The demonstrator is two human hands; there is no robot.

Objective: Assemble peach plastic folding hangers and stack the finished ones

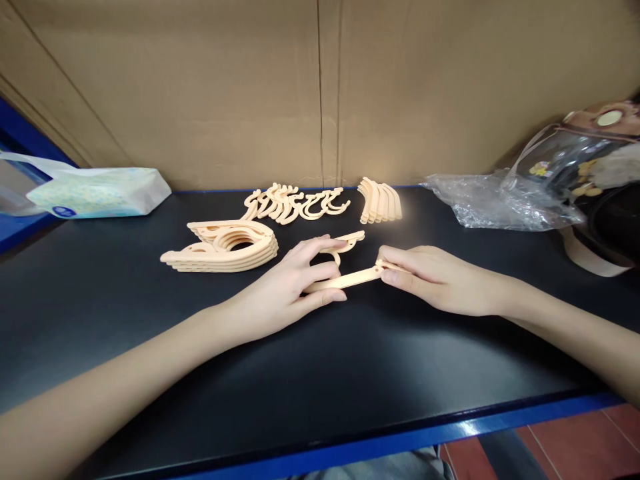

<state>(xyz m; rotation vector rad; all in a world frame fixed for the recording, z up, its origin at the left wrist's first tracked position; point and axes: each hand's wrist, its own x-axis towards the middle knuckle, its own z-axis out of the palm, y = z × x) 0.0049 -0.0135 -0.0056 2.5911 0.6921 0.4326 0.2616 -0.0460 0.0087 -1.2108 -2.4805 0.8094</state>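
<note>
My left hand point(305, 283) is wrapped round a pale beige plastic folding hanger point(357, 277), thumb on the near arm and fingers over the far side. At the hanger's right end my right hand point(425, 279) pinches a small beige piece against the arm's tip; most of that piece is hidden by the fingers. Left of my left hand lies a stack of folded hangers point(227, 250). Beyond the hands, several loose hanger hooks point(283, 203) lie in a row, and several curved arm pieces point(380, 201) lean together to their right.
A tissue pack point(107, 193) lies at the back left of the black table point(320, 400). Clear plastic film point(505, 200) and a transparent bag with brown trim point(607, 123) stand at the right. A cardboard wall point(240, 93) closes off the back; the blue edge point(400, 437) runs along the front.
</note>
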